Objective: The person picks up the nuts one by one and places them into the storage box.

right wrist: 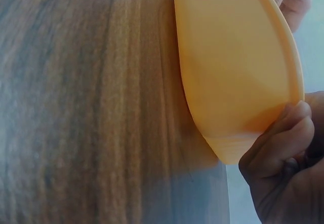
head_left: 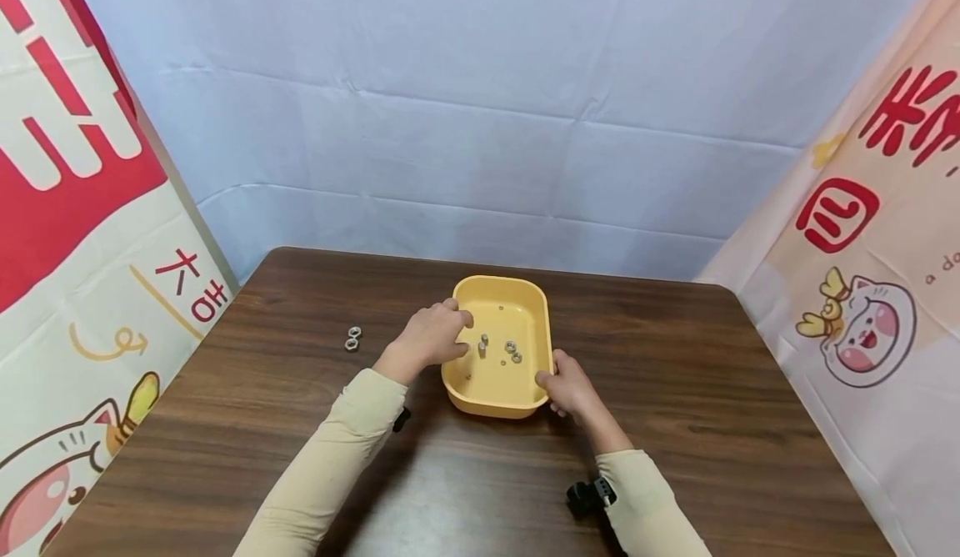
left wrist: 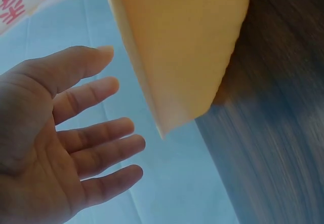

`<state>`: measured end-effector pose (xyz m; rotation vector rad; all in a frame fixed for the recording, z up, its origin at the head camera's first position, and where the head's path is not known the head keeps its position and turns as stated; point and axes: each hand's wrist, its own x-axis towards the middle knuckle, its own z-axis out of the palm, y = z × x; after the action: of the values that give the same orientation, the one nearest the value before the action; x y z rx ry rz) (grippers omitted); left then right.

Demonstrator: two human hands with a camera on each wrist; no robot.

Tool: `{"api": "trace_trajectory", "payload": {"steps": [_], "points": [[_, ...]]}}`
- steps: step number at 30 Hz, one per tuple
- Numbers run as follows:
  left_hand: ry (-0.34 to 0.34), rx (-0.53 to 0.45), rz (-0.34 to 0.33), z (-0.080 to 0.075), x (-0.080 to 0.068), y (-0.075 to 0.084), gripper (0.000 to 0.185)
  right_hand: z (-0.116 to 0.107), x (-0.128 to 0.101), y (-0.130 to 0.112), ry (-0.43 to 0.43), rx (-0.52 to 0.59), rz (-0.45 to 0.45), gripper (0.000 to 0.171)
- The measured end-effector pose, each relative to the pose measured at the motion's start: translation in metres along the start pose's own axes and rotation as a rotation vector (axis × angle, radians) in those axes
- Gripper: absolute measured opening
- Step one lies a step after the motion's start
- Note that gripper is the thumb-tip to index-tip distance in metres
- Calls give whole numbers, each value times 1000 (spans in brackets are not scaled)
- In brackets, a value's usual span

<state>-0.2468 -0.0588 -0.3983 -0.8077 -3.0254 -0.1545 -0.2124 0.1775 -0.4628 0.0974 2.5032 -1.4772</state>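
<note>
A yellow rectangular plastic tray (head_left: 501,411) stands on the table in front of me. Inside it lie a few hex nuts (head_left: 511,346), small metal pieces (head_left: 482,348) and some tiny bits. My right hand (head_left: 572,384) grips the tray's right rim near its front corner, thumb over the inner side and fingers outside. Over the left rim hovers my left hand (head_left: 433,333), its fingers spread and loosely bent. In the left wrist view that palm holds nothing, and a gap separates its fingertips from the tray wall (left wrist: 177,57).
Two hex nuts (head_left: 353,338) lie close together on the dark wooden table (head_left: 675,357), left of the tray. A pale cloth (head_left: 480,123) hangs behind the table, with printed banners (head_left: 862,290) at both sides. Each wrist carries a small black device.
</note>
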Motion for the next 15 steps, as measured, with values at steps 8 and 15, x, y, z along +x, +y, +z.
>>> {"api": "trace_trajectory", "payload": {"steps": [8,15], "points": [[10,-29,-38,0,-13,-14,28,-1,-1,-1,1,-7,9,10],[39,-35,-38,1,-22,-26,24,-1,0,-2,3,-8,3,11]]}}
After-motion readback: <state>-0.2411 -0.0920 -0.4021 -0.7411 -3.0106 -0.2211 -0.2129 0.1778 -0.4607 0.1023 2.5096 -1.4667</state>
